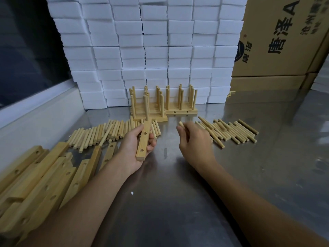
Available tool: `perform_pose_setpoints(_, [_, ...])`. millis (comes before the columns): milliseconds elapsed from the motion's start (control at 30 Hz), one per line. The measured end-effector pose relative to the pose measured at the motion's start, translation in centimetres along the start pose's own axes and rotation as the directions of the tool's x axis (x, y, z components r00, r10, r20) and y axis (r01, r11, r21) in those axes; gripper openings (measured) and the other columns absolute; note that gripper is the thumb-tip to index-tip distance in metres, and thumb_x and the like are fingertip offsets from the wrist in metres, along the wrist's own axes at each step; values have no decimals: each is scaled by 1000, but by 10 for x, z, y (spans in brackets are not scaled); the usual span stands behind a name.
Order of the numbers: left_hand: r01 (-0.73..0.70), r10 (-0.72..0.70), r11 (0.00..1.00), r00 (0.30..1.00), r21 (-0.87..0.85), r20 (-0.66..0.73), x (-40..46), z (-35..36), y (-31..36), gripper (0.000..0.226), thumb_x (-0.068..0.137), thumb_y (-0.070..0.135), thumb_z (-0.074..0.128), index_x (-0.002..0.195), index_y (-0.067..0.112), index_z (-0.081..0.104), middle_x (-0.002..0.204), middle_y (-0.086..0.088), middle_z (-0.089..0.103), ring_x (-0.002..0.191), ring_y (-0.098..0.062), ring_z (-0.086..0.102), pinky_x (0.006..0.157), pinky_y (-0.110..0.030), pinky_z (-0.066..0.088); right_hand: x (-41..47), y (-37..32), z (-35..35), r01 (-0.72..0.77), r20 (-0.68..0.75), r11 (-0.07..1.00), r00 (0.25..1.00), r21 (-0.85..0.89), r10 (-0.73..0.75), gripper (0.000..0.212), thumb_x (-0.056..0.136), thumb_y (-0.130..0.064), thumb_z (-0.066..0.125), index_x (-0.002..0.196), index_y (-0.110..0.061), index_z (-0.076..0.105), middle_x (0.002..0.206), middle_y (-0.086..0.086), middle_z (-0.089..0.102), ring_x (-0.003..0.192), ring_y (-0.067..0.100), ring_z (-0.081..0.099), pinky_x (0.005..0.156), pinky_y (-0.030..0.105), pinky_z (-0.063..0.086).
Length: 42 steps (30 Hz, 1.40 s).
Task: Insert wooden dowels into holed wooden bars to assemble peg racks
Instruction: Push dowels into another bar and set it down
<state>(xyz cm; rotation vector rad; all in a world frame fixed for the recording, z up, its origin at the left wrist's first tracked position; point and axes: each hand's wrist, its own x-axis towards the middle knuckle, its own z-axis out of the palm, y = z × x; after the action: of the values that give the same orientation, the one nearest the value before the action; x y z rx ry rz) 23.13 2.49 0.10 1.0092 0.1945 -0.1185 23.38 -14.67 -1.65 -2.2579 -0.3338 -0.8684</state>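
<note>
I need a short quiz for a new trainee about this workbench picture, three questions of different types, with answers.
1. True or false: the bar in the left hand already has one dowel standing in it.
2. What does the right hand hold: A) a foam block, B) a dowel, C) nothing?
3. Fill in: the finished racks stand in front of stacked white ____ blocks.

Key: 1 true; 2 B; 3 foam.
</note>
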Motion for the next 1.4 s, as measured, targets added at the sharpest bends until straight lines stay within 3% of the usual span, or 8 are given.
perform_pose_setpoints(133, [-17, 17, 997, 1000, -74, 0, 0, 1, 1, 29, 102, 27, 46, 98, 3, 62, 66, -7, 58, 48, -15, 54, 37, -19, 38, 0, 2, -1, 42, -158, 999, 986, -15, -44, 21, 96, -25, 62, 88, -8, 70, 84, 5, 49, 77, 17, 44, 64, 30, 36])
perform_pose_setpoints(400, [-19, 21, 994, 1000, -108, 12, 0, 2, -3, 27, 101, 26, 46, 99, 4, 60, 67, -8, 56, 49, -17, 54, 38, -20, 38, -1, 1, -3, -47, -101, 992, 993, 119, 60, 21, 91, -27, 70, 83, -13, 57, 72, -7, 59, 64, 11, 56, 60, 38, 52])
perform_pose_setpoints(467, [-20, 21, 994, 1000, -108, 12, 0, 1, -3, 27, 101, 26, 45, 101, 3, 60, 67, -8, 57, 50, -16, 54, 38, -20, 38, 0, 2, -3, -74, -63, 989, 995, 130, 83, 10, 92, -17, 68, 96, -12, 61, 79, -9, 60, 69, 10, 58, 65, 38, 54])
perform_pose_setpoints(633, [-21, 23, 995, 999, -93, 25, -1, 0, -3, 28, 102, 25, 45, 105, 2, 61, 68, -8, 58, 52, -16, 55, 41, -19, 39, 3, 2, -3, -149, 29, 984, 989, 93, 146, 41, 92, 4, 53, 128, -16, 56, 101, -3, 60, 89, 10, 55, 74, 30, 50])
perform_pose_setpoints(767, [-17, 20, 994, 999, -108, 28, -1, 0, -3, 28, 102, 25, 44, 103, 1, 60, 67, -8, 58, 52, -16, 55, 41, -19, 39, 3, 1, -1, -140, 31, 981, 990, 137, 137, 9, 100, -31, 52, 103, -23, 54, 83, -10, 54, 73, 5, 52, 62, 22, 37])
perform_pose_setpoints(967, [-50, 51, 993, 999, -108, 9, 1, 2, -4, 26, 102, 25, 44, 102, 3, 58, 69, -8, 54, 51, -16, 54, 39, -19, 38, 0, 2, -1, -98, -28, 995, 995, 25, 98, 38, 86, -59, 61, 85, -21, 58, 71, -12, 56, 65, 6, 54, 57, 29, 48])
perform_pose_setpoints(1267, [-62, 64, 993, 998, -97, 13, -1, 2, -6, 26, 103, 27, 43, 100, 5, 57, 68, -9, 55, 50, -18, 53, 38, -20, 36, -1, -2, 0, 72, 25, 994, 997, 77, -74, 14, 94, -18, 65, 103, -12, 73, 81, -3, 68, 68, 6, 55, 63, 18, 48])
perform_pose_setpoints(1400, [-50, 51, 994, 999, -102, 11, 0, 2, -6, 27, 103, 27, 44, 100, 4, 57, 67, -9, 55, 49, -19, 53, 37, -20, 36, 2, -15, 3, -119, 63, 945, 993, 305, 105, 8, 92, -18, 66, 100, -19, 67, 76, -12, 64, 71, 2, 62, 60, 15, 51])
